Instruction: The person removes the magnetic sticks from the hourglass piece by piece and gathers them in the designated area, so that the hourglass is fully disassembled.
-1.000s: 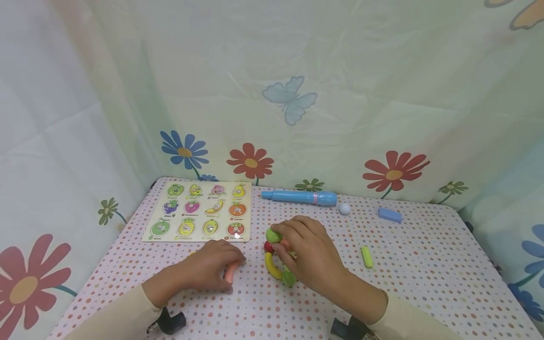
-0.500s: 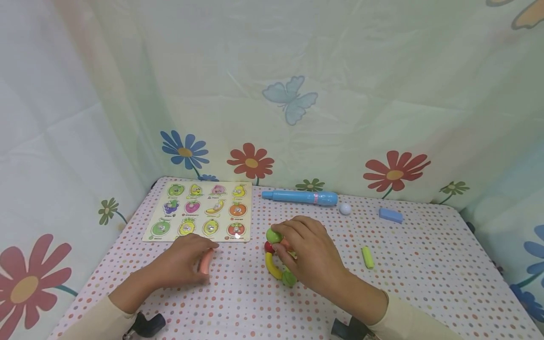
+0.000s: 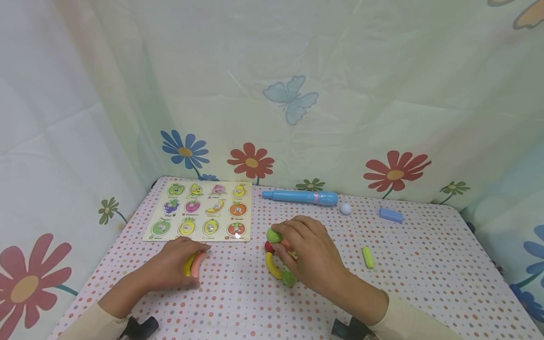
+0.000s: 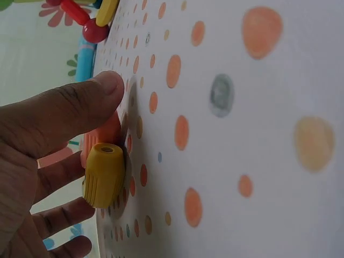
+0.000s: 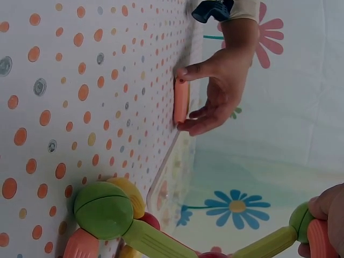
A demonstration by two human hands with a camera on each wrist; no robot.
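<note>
My left hand (image 3: 165,267) pinches a curved salmon-orange toy stick (image 3: 197,265) by its ends, thumb on the near end and fingers on the far one. Right beside it lies a curved yellow stick (image 3: 188,266), under the same hand; in the left wrist view this yellow stick (image 4: 105,174) shows a socket in its end. My right hand (image 3: 312,250) grips a toy frame of balls and sticks at a green ball (image 3: 273,235) and an orange stick (image 5: 321,242). Lime sticks (image 5: 158,243), red balls and another green ball (image 5: 104,210) belong to that frame; the hand hides part of it.
A fruit puzzle board (image 3: 221,215) lies behind my left hand. At the back are a light blue wand-shaped toy (image 3: 299,197) and a white ball (image 3: 345,208). A blue block (image 3: 391,215) and a lime stick (image 3: 368,257) lie to the right on the dotted table (image 3: 429,283).
My left hand has moved left across the table with the orange stick, bringing it beside the yellow one. The right hand and the frame it holds have stayed in place.
</note>
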